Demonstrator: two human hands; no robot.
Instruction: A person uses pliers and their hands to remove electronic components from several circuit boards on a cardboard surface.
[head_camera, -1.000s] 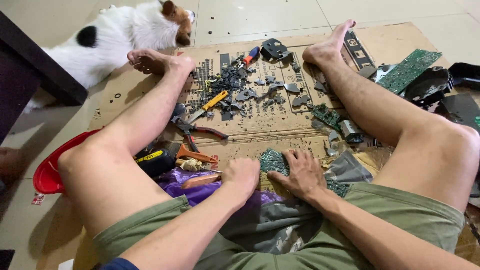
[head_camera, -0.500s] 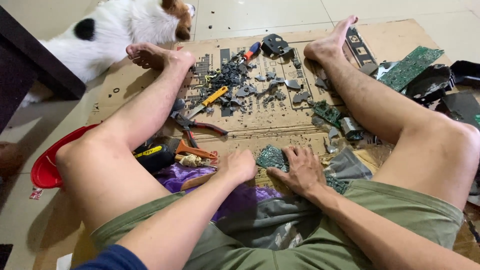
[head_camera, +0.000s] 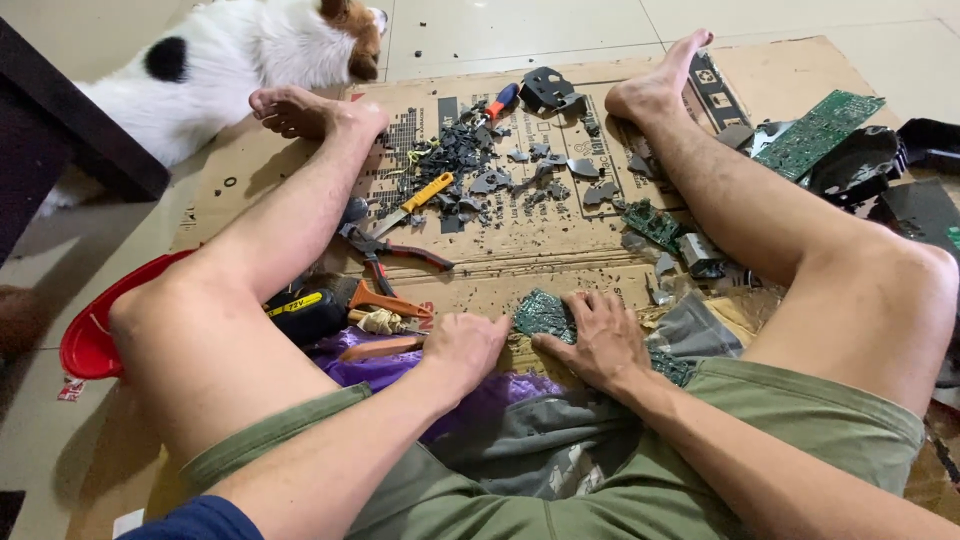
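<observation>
1. Right hand (head_camera: 600, 340): open, palm down, fingers spread flat on a green circuit board (head_camera: 545, 315) at the near edge of the cardboard sheet (head_camera: 520, 245).
2. Left hand (head_camera: 465, 345): loosely curled, gripping nothing visible, just beside the board's left side.
3. Pliers (head_camera: 385, 250) and a yellow-handled knife (head_camera: 420, 200) lie toward the sheet's left side.
4. Dark plastic fragments (head_camera: 500, 170) are scattered near the far edge.

Green board (head_camera: 545, 314); yellow-handled knife (head_camera: 425, 194); red-handled pliers (head_camera: 392, 251); purple cloth (head_camera: 385, 366); red bowl (head_camera: 88, 335); white dog (head_camera: 235, 62) with a black spot; olive shorts (head_camera: 800, 440); brown cardboard (head_camera: 520, 245).
</observation>
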